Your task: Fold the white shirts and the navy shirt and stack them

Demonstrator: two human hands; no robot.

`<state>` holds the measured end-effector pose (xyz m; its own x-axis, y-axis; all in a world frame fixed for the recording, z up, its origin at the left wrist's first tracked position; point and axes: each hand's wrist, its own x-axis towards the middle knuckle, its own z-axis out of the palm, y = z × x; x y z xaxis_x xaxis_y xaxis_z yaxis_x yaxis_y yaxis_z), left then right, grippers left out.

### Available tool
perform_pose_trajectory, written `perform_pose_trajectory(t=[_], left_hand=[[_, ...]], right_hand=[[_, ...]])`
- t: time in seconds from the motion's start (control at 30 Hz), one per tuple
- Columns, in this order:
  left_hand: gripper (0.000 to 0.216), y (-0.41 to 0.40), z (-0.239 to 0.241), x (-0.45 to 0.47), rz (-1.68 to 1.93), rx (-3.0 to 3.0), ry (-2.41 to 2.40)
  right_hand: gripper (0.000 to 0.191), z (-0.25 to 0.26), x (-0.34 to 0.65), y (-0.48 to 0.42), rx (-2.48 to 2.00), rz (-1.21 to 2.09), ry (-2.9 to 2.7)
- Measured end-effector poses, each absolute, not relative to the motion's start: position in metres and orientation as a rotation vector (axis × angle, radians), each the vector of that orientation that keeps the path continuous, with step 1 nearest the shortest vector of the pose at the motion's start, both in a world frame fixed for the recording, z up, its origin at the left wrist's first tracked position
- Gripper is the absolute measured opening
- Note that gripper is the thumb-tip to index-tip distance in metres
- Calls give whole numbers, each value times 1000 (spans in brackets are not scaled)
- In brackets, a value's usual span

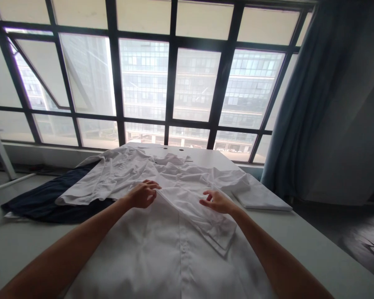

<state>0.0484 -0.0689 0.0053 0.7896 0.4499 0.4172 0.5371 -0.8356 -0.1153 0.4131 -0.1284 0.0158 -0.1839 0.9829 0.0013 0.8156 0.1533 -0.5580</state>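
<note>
Shirt (131, 253), smooth white woven cloth with a buttoned front placket (183, 245), lies flat beneath and between both hands, running toward the wearer. Left hand (143, 194): fingertips at the upper edge of a long flat white sleeve (202, 209) slanting across the body; can't tell if cloth is pinched or only touched. Right hand (217, 202): over the sleeve, fingers loosely parted and curled, nothing visible between them. Should handle light, soft and limp, not fragile; likely to crease or slide between layers if tugged from one point. Best holds, probably: sleeve edge at left fingertips, plus stiffer-looking pointed white cuff end (222, 243) just below right hand, pinching all layers together. Beyond left hand, crumpled white garment (96, 178) over dark navy cloth (46, 201); beyond right hand, folded white cloth (268, 200), near table corner.
</note>
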Motion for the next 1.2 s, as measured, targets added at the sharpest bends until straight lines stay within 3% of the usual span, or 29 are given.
perform_pose_trajectory(t=[0.17,0.4,0.57,0.73,0.83,0.93,1.07,1.2], left_hand=[[22,-61,3,38,-606,-2725,-866],[17,-46,6,8,-663,-2605,-1125],[47,-40,1,-5,-595,-2581,-1373],[28,-29,-12,-5,-576,-2596,-1461],[31,-26,-14,-5,-622,-2551,-1531],[33,-25,-14,-6,-632,-2513,-1592],[35,-22,-15,-6,-640,-2493,-1640],[40,-18,-21,-7,-638,-2504,-1656]], right_hand=[[29,21,406,-137,-1841,586,-2256],[53,53,433,-157,-1442,1237,-2151],[60,60,445,-163,-1591,1142,-2064],[68,62,436,-167,-1717,1216,-2210],[68,75,430,-178,-1440,1462,-2107],[62,83,429,-184,-1283,1498,-2040],[55,69,429,-177,-1759,1304,-2323],[64,51,426,-172,-2022,1357,-2333]])
